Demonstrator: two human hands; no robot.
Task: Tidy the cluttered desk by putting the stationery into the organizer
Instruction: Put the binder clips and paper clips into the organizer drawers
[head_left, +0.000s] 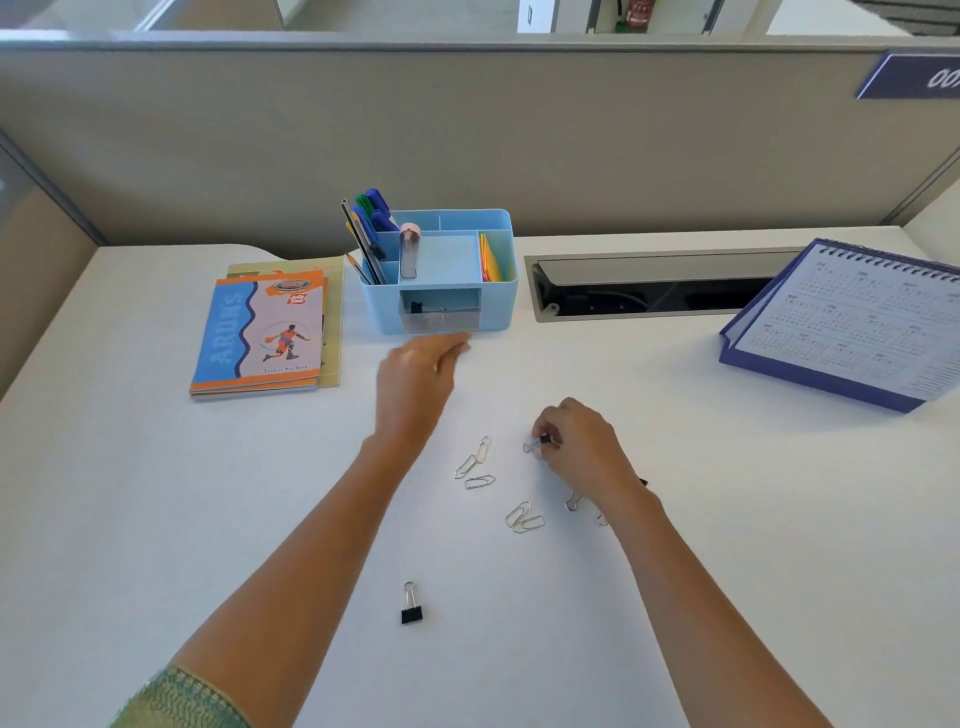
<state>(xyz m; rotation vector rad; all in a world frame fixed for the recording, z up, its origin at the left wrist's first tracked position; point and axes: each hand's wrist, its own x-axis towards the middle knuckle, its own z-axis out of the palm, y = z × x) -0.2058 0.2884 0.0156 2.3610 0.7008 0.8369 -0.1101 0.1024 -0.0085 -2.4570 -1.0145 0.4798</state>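
A green sleeve (176, 696) edges the lower left of the frame, and just above it a black binder clip (411, 606) lies alone on the counter (208, 519). At centre, the right hand (576, 441) pinches a small clip (537, 442) among scattered paper clips (478, 462). The left hand (415, 374) reaches, fingers extended, to the clear drawer (439, 314) of the blue organizer (498, 301) at upper centre. The clips seem to be the step in hand; next, the pinched clip likely needs carrying to that drawer.
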